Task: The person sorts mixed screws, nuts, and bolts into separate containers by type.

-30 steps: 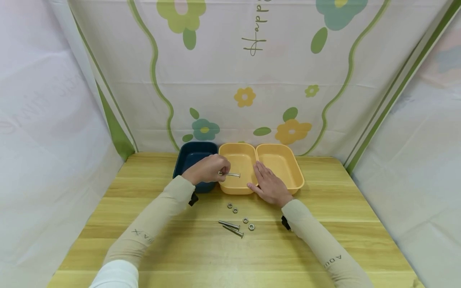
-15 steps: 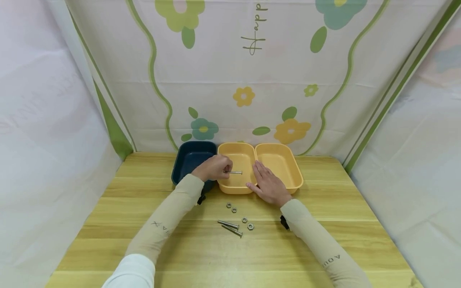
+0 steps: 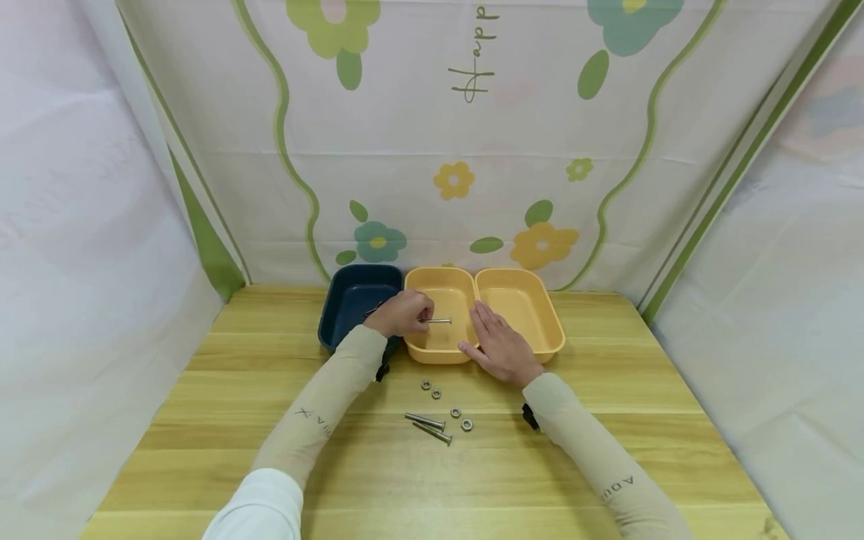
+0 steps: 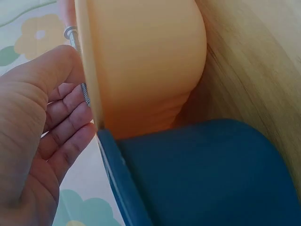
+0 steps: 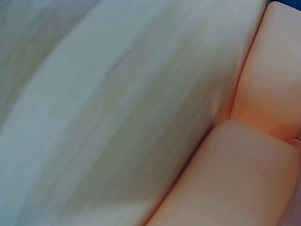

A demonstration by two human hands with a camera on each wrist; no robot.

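My left hand (image 3: pixel 403 311) is over the line between the navy tray (image 3: pixel 327 319) and the middle yellow tray (image 3: pixel 440 357), pinching a metal bolt (image 3: pixel 440 321). The bolt's head points right, above the middle tray. In the left wrist view the bolt's threaded end (image 4: pixel 85 95) shows by the curled fingers, near the yellow rim. My right hand (image 3: pixel 501 346) rests with straight fingers on the adjoining rims of the middle and right yellow trays (image 3: pixel 555 330). A thin, dark piece (image 3: pixel 373 308) shows in the navy tray beside my left wrist.
Two bolts (image 3: pixel 425 421) lie close together on the wooden table (image 3: pixel 540 480), in front of the trays. Several hex nuts (image 3: pixel 436 394) are scattered near them. A flower-print cloth (image 3: pixel 405 135) hangs right behind the trays, with white cloth at both sides.
My left hand has shifted a little to the right over the middle tray, carrying the bolt. The thin piece in the navy tray now shows. My right hand keeps its place on the rims.
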